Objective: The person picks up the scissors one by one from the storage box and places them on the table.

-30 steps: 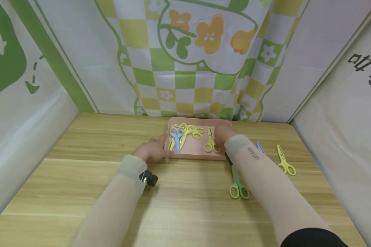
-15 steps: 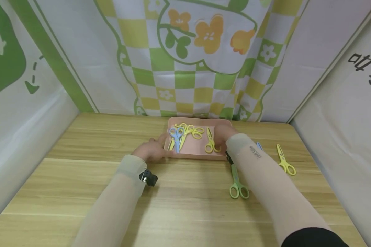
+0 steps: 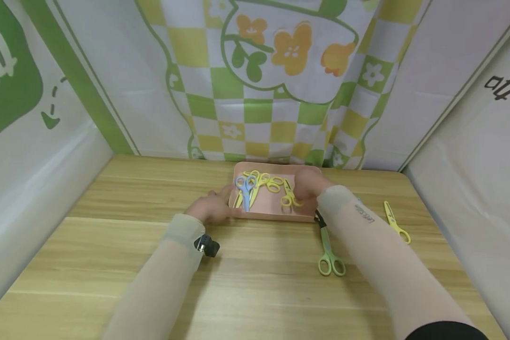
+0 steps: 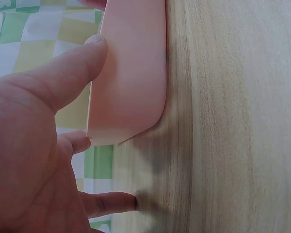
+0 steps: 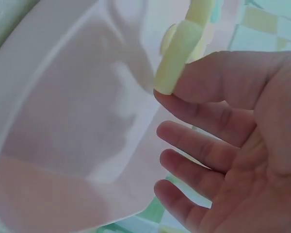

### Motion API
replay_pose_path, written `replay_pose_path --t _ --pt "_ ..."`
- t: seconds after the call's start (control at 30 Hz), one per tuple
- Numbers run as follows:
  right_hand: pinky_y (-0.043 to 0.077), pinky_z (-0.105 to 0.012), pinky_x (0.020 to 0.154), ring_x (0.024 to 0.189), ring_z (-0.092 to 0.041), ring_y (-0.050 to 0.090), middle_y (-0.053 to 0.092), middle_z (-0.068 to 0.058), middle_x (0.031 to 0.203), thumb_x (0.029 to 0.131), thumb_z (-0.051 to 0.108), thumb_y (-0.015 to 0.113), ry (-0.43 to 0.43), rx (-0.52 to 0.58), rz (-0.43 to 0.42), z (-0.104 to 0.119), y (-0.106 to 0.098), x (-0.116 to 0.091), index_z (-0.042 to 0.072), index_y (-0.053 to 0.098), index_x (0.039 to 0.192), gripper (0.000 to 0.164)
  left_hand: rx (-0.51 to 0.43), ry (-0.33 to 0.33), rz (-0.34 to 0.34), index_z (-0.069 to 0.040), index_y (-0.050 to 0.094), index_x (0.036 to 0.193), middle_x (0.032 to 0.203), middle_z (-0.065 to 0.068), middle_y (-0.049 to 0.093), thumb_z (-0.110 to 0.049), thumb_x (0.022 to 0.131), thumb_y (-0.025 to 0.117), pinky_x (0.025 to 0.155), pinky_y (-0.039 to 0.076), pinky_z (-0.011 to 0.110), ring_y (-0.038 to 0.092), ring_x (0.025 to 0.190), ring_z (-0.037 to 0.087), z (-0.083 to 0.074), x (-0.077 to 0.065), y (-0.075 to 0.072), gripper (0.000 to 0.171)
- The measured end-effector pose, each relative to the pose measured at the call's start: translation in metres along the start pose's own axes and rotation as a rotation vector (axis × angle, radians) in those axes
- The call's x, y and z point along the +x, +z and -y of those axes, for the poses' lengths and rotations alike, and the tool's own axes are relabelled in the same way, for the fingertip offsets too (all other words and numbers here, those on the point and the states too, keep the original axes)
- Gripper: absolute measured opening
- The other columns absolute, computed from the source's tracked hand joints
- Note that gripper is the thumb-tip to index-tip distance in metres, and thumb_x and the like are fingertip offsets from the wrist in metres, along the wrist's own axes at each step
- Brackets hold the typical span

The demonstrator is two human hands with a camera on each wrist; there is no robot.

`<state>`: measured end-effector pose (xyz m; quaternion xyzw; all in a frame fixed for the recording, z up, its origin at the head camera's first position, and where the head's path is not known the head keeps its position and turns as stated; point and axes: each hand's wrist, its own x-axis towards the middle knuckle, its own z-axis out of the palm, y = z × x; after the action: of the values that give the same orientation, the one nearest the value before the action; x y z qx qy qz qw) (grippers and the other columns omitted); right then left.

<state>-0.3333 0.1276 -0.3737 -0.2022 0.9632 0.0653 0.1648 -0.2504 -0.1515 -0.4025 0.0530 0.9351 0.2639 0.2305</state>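
In the head view a shallow pink tray (image 3: 270,216) stands at the back of the table, with several yellow scissors (image 3: 260,181) and blue scissors (image 3: 245,194) lying in its left part. My left hand (image 3: 210,208) is at the tray's front left corner. Its thumb lies against the wall in the left wrist view, and one finger touches the corner. Over the tray's right side, my right hand (image 3: 309,183) pinches yellow scissors (image 5: 177,58) between thumb and forefinger. The other fingers of that hand are spread apart. In the head view part of these scissors is hidden behind it.
Green scissors (image 3: 330,259) lie on the wooden table (image 3: 255,283) in front of the tray's right corner. Yellow scissors (image 3: 394,222) are farther right, partly covered by the right forearm. A checked curtain (image 3: 259,113) hangs directly behind the tray.
The pinched yellow scissors have turned slightly within the tray. The head view has shifted a little. My left hand keeps its place at the tray corner.
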Motion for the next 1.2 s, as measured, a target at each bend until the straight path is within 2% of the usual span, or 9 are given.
replay_pose_path --t 0.17,0.23,0.33,0.4,0.43,0.53,0.67,0.87,1.2 --pt "0.03 -0.027 0.053 0.053 -0.014 0.026 0.027 0.004 0.055 0.069 -0.003 0.053 -0.09 0.132 -0.07 -0.003 0.0 -0.017 0.018 0.035 0.053 0.032 -0.002 -0.002 0.0 -0.029 0.004 0.162 0.157 0.037 0.009 -0.063 0.09 0.061 0.107 0.019 0.071 0.016 0.14 0.057 0.0 0.0 0.0 0.098" --pt "0.029 -0.027 0.051 0.053 -0.013 0.026 0.026 0.004 0.055 0.068 -0.007 0.051 -0.101 0.228 -0.123 -0.004 0.001 -0.026 0.014 0.046 0.058 0.024 0.001 -0.003 0.002 -0.029 0.004 0.162 0.156 0.038 0.009 -0.064 0.09 0.061 0.107 0.019 0.071 0.016 0.14 0.057 0.0 0.0 0.0 0.098" --pt "0.03 -0.028 0.049 0.051 -0.013 0.029 0.029 0.004 0.054 0.07 -0.011 0.049 -0.08 0.391 -0.198 -0.004 0.004 -0.041 0.007 0.065 0.085 0.029 0.004 -0.005 0.003 -0.03 0.004 0.162 0.156 0.038 0.008 -0.064 0.09 0.061 0.106 0.02 0.071 0.016 0.14 0.058 0.0 0.001 0.0 0.098" --pt "0.039 -0.029 0.053 0.054 -0.014 0.04 0.037 0.002 0.054 0.072 -0.009 0.05 -0.093 0.356 -0.231 -0.002 0.004 -0.051 0.004 0.069 0.098 0.035 0.008 -0.003 0.004 -0.029 0.004 0.162 0.156 0.038 0.008 -0.064 0.09 0.061 0.106 0.02 0.071 0.016 0.14 0.057 0.0 0.001 0.0 0.098" --pt "0.045 -0.03 0.058 0.055 -0.014 0.047 0.043 0.0 0.053 0.072 -0.008 0.051 -0.099 0.328 -0.243 0.0 0.004 -0.056 0.004 0.07 0.096 0.033 0.007 -0.004 0.003 -0.029 0.004 0.162 0.156 0.038 0.008 -0.063 0.09 0.061 0.106 0.02 0.071 0.016 0.14 0.057 0.0 0.001 0.0 0.097" --pt "0.052 -0.035 0.072 0.072 -0.019 0.063 0.068 -0.009 0.077 0.072 -0.003 0.055 -0.118 0.237 -0.291 0.006 0.005 -0.072 0.007 0.062 0.062 0.015 0.006 -0.004 0.003 -0.029 0.004 0.162 0.156 0.038 0.008 -0.063 0.09 0.061 0.106 0.02 0.071 0.016 0.14 0.057 0.001 0.002 0.0 0.098" --pt "0.052 -0.037 0.071 0.074 -0.022 0.065 0.066 -0.013 0.122 0.068 0.0 0.059 -0.145 0.275 -0.355 0.015 0.011 -0.096 0.016 0.054 0.046 0.028 0.009 -0.021 0.004 -0.03 0.003 0.162 0.157 0.037 0.008 -0.065 0.09 0.061 0.106 0.02 0.071 0.017 0.14 0.057 0.001 0.004 0.002 0.098" --pt "0.044 -0.049 0.095 0.119 -0.033 0.056 0.064 -0.015 0.123 0.068 0.0 0.063 -0.244 0.253 -0.441 0.026 0.026 -0.13 0.021 0.053 0.046 0.033 0.027 -0.032 -0.004 -0.034 -0.001 0.161 0.156 0.039 0.007 -0.072 0.086 0.059 0.103 0.02 0.075 0.015 0.137 0.062 0.004 0.013 0.006 0.103" --pt "0.039 -0.06 0.099 0.121 -0.035 0.055 0.067 -0.011 0.118 0.064 0.001 0.064 -0.267 0.212 -0.437 0.043 0.053 -0.167 0.023 0.044 0.043 0.036 0.018 -0.034 0.015 -0.031 -0.001 0.161 0.157 0.037 0.003 -0.067 0.091 0.056 0.105 0.014 0.074 0.008 0.139 0.061 -0.005 0.004 0.002 0.098"
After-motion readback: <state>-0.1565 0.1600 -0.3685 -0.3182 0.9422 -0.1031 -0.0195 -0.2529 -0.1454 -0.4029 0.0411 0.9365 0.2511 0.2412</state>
